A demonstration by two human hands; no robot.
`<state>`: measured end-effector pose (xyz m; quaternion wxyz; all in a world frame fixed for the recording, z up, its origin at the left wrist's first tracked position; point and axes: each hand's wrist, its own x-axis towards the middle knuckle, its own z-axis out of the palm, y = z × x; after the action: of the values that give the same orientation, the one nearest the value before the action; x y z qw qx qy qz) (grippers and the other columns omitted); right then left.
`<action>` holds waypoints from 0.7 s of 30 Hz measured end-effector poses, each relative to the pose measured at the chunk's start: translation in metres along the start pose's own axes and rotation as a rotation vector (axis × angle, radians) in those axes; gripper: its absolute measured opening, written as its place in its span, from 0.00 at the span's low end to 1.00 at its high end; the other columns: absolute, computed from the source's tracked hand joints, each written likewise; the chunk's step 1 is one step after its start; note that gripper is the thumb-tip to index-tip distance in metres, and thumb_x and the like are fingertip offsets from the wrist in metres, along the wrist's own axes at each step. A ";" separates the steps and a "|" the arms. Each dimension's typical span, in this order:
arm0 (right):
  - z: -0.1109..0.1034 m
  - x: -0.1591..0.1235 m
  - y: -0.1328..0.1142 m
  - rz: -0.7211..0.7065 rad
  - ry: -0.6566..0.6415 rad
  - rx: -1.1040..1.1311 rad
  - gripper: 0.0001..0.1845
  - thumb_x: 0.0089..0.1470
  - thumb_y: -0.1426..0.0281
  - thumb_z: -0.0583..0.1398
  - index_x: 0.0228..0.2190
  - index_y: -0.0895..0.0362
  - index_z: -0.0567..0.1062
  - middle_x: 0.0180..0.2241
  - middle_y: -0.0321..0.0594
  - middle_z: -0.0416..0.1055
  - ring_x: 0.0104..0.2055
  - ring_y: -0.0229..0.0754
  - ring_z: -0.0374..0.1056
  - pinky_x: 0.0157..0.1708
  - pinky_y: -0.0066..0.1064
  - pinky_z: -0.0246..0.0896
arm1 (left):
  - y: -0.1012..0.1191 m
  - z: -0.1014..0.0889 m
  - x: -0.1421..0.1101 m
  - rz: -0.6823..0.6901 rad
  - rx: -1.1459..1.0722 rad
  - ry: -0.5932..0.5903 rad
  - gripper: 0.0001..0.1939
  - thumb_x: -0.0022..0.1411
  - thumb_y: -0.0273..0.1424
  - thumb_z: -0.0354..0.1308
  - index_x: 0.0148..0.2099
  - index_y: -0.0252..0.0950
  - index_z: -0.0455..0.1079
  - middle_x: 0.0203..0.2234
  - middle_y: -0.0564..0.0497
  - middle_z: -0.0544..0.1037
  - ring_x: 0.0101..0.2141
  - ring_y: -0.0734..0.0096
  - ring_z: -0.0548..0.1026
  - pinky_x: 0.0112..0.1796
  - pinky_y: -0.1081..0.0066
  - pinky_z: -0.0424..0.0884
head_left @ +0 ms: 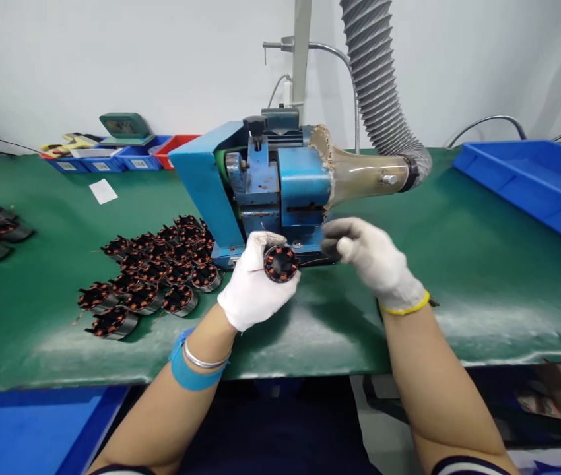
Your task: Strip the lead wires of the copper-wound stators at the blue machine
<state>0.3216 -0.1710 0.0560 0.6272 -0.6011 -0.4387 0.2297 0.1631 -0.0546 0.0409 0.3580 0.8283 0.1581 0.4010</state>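
Observation:
My left hand point(259, 290), in a white glove, is closed around a motor stator point(281, 264) with copper windings and a black core. The stator's round face is turned up toward me, and thin wire ends stick out from its rim. To its right, my right hand point(372, 257), gloved in white with a greyish fingertip area, hovers with fingers half bent and thumb apart; nothing shows between them. A thin wire runs from the stator toward those fingertips, without visible contact. Just behind both hands stands a blue belt grinding machine point(261, 178).
Several stators point(154, 270) lie grouped left of the machine, with more at the far left. A grey hose point(372, 72) joins the machine's clear funnel point(364, 175). Small bins point(142, 158) stand behind; a blue tray point(532, 191) lies right. Another blue tray point(28, 429) is below the table edge.

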 end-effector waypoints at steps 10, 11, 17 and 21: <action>-0.003 0.009 0.006 0.135 0.194 0.078 0.12 0.51 0.62 0.60 0.22 0.56 0.69 0.17 0.30 0.61 0.19 0.32 0.59 0.23 0.27 0.62 | 0.002 0.004 -0.004 0.002 0.024 -0.108 0.24 0.48 0.25 0.62 0.46 0.39 0.58 0.36 0.52 0.72 0.35 0.71 0.74 0.39 0.69 0.72; 0.001 0.007 0.007 0.149 0.079 0.016 0.13 0.51 0.61 0.60 0.22 0.57 0.69 0.18 0.31 0.62 0.20 0.32 0.60 0.22 0.26 0.60 | 0.001 0.005 -0.004 -0.006 0.024 -0.092 0.24 0.48 0.25 0.62 0.47 0.39 0.58 0.36 0.53 0.71 0.34 0.71 0.73 0.37 0.69 0.72; 0.013 0.007 0.007 0.164 0.130 0.206 0.15 0.48 0.60 0.62 0.20 0.56 0.68 0.17 0.29 0.61 0.19 0.30 0.56 0.21 0.25 0.59 | -0.002 0.014 -0.007 0.010 0.024 -0.027 0.24 0.47 0.26 0.63 0.46 0.40 0.59 0.36 0.53 0.71 0.35 0.70 0.74 0.38 0.67 0.73; -0.001 0.014 0.007 0.193 0.393 0.323 0.15 0.46 0.59 0.63 0.20 0.55 0.66 0.17 0.27 0.59 0.17 0.30 0.55 0.23 0.28 0.66 | 0.000 0.020 -0.006 -0.091 -0.025 0.108 0.27 0.49 0.30 0.65 0.50 0.36 0.59 0.44 0.46 0.71 0.43 0.65 0.74 0.48 0.61 0.72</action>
<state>0.3314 -0.1592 0.0536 0.7634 -0.5653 -0.2068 0.2343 0.1749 -0.0674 0.0288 0.3769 0.7930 0.2097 0.4303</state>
